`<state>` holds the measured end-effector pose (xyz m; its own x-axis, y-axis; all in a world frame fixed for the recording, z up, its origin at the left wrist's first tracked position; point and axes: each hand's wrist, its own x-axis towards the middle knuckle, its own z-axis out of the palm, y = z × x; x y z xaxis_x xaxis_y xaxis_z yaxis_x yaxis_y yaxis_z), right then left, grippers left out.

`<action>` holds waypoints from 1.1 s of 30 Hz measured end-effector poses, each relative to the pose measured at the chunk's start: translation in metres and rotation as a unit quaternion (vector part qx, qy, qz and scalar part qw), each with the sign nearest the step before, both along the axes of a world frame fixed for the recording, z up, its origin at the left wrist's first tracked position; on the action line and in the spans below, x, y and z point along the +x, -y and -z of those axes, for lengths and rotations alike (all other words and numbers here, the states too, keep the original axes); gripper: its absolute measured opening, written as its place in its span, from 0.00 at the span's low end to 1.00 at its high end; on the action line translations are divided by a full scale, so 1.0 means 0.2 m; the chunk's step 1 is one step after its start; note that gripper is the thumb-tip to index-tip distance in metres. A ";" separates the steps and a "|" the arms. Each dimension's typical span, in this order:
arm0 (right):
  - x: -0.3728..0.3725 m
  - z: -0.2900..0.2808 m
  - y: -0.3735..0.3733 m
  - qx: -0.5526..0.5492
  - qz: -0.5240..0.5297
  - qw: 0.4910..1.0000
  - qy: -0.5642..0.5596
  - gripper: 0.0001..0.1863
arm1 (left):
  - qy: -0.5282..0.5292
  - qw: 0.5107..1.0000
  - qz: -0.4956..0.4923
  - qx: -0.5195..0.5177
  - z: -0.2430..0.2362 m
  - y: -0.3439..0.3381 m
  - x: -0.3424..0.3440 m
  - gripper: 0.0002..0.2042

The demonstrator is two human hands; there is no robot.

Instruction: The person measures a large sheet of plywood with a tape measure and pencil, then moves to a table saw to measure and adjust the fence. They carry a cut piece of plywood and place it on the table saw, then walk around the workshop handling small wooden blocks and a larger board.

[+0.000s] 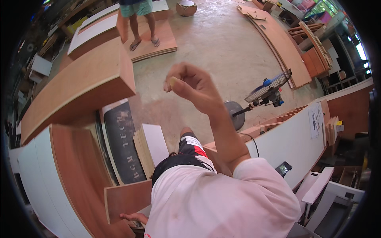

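My right hand (pixel 191 85) is raised in front of me at the middle of the view, above the concrete floor. Its fingers are curled in toward the thumb, and no object shows in them. Low on the left, my left hand (pixel 135 217) is at the lower edge of a reddish-brown wooden board (pixel 126 198) beside my body. Its fingers reach along that edge and appear to hold the board; part of the hand is hidden behind my white shirt.
A long wooden box-like piece (pixel 79 83) and a white-faced cabinet panel (pixel 37 166) stand on the left. To the right are a pedestal fan (pixel 270 91) and a white panel (pixel 289 142). Ahead, a person (pixel 143 25) in green shorts stands on stacked boards (pixel 164 41).
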<state>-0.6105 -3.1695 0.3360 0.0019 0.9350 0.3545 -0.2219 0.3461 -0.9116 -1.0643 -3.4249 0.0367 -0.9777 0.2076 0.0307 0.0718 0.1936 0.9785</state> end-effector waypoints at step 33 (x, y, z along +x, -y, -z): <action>4.15 0.61 -2.57 -0.136 0.426 0.872 0.199 0.23 | -0.090 0.804 0.588 0.010 -0.35 -4.74 4.08 0.28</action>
